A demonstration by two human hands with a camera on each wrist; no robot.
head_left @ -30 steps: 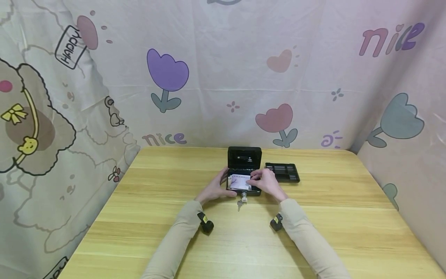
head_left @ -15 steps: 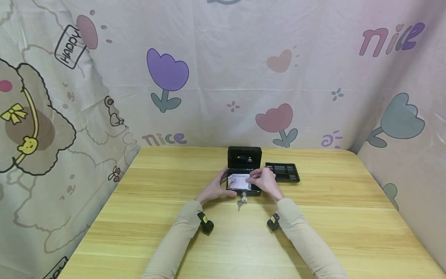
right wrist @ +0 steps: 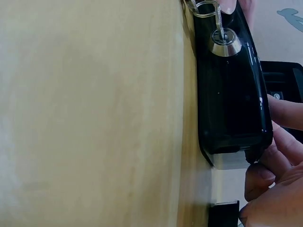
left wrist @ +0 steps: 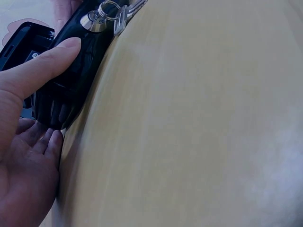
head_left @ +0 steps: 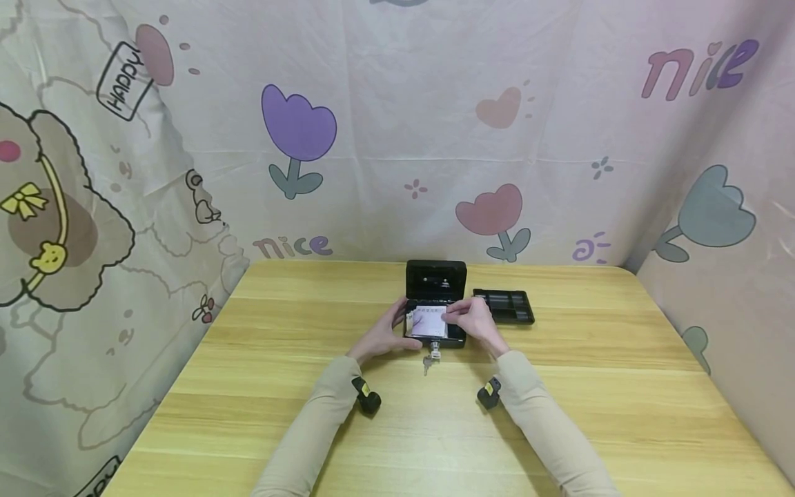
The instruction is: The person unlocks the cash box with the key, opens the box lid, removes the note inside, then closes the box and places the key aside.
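Observation:
A black cash box (head_left: 459, 342) stands with its lid (head_left: 436, 279) raised. Banknotes (head_left: 427, 324), pale with purple print, lie inside it. My left hand (head_left: 380, 337) grips the box at its left end; the left wrist view has the thumb (left wrist: 57, 61) on the front wall and fingers at the end. With its fingertips my right hand (head_left: 473, 321) pinches the right edge of the top notes. In the right wrist view the box wall hides the notes and part of those fingers. A key (right wrist: 219, 23) sits in the front lock (right wrist: 225, 43).
Just right of the box lies a black compartment tray (head_left: 506, 307) on the wooden table (head_left: 298, 317). A second key (head_left: 426, 366) hangs from the lock's ring over the table in front. A printed cloth (head_left: 397, 124) hangs behind the table.
The top notes have shifted slightly, their far edge now farther up toward the lid. My right hand has moved slightly with them. My left hand has stayed on the box.

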